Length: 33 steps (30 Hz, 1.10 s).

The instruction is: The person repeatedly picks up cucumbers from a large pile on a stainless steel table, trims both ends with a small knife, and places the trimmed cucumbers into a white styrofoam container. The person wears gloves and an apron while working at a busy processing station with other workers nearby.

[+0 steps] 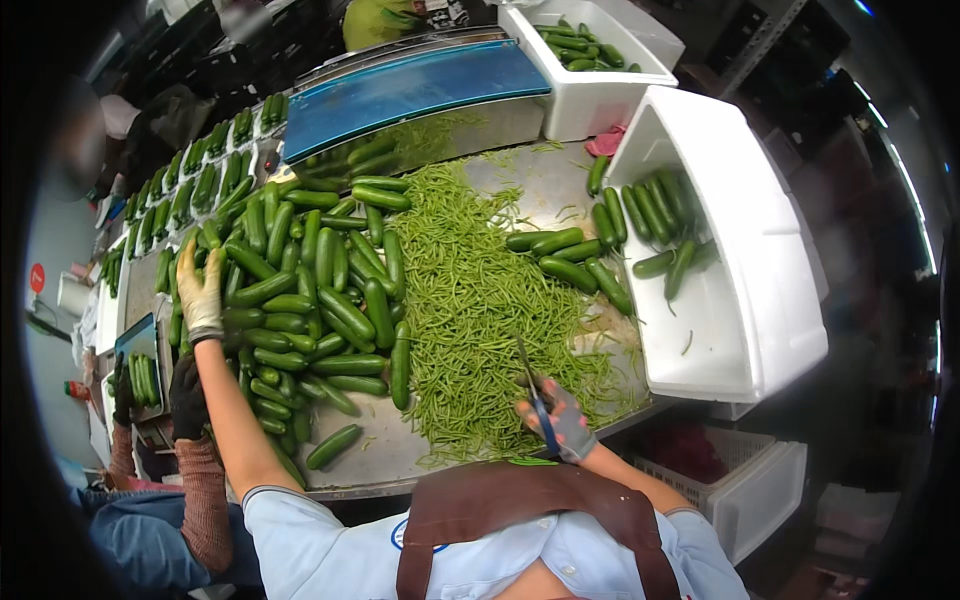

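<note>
A big heap of dark green cucumbers (340, 310) covers the left half of the metal table. My left hand (200, 290), in a cream glove, reaches to the heap's left edge and touches the cucumbers there. Its fingers and thumb are stretched apart, with nothing visibly held. My right hand (572, 425) wears a grey glove with pinkish fingertips and is closed on blue-handled scissors (545, 418). Their dark, narrow blades point away from me over a wide spread of thin green beans (480, 300). Several cucumbers (570, 255) lie at the beans' right side.
A tipped white foam box (700, 350) holding cucumbers lies at the right; another foam box (560, 100) stands behind. A blue-topped metal unit (400, 90) borders the far side. Packed cucumber trays (200, 185) line the left. A co-worker's black-gloved hand (187, 395) is beside my left forearm.
</note>
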Motion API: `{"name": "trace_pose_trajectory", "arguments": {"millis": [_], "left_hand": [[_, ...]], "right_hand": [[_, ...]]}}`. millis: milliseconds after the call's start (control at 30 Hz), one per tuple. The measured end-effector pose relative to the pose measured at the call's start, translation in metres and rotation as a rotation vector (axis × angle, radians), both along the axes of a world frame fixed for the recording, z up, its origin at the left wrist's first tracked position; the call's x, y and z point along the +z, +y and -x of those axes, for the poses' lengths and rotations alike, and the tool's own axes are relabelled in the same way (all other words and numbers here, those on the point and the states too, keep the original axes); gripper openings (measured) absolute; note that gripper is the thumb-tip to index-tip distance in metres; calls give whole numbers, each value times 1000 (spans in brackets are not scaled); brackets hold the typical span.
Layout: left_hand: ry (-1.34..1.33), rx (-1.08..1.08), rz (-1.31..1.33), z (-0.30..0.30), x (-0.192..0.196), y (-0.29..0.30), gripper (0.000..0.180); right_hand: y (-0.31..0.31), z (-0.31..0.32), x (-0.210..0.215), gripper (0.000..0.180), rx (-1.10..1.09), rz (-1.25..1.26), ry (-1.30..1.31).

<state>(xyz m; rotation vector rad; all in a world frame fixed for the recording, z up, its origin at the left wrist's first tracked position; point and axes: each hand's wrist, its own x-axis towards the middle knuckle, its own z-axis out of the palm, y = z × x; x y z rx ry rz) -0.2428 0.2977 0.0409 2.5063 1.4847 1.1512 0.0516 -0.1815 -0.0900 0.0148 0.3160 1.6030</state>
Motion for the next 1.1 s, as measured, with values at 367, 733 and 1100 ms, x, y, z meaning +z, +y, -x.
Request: {"name": "trace_pose_trajectory", "arguments": {"millis": [367,733,1100], "left_hand": [[437,-1027,323,-331,-14,-200,67],[1215,-887,235,-463,-61,-280,96],[1373,-1029,287,-475,-65,-267,64]], "right_hand": [[-39,-29,-14,38,36,-174,431],[-106,-47,-129,61,-78,-23,507],[-69,-46,-137,33,-47,-73,380]]}}
